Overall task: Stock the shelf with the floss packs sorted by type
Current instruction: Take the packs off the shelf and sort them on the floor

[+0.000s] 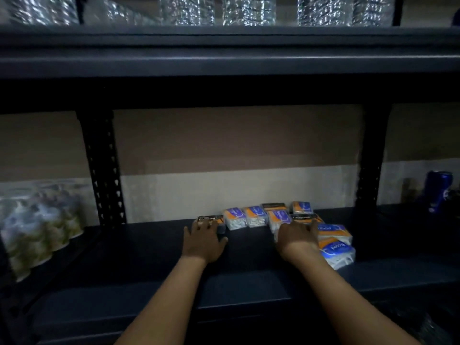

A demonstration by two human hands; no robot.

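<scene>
Several floss packs lie on the dark shelf (154, 247). A black charcoal pack (210, 219) stands at the left of the group, and my left hand (202, 241) rests on its front with fingers spread. Two orange-and-blue packs (235, 217) stand right of it. My right hand (297, 236) lies over a second charcoal pack (304, 217) and another pack beneath it; whether its fingers curl round anything is hidden. Two orange-and-blue packs marked "Round" (334, 232) lie flat to the right of that hand. More packs (301, 207) stand behind.
Wrapped paper cups (37, 225) fill the shelf bay to the left, past a perforated upright (104, 170). A blue can (438, 190) stands in the right bay. Plastic-wrapped bottles (249, 11) sit on the shelf above.
</scene>
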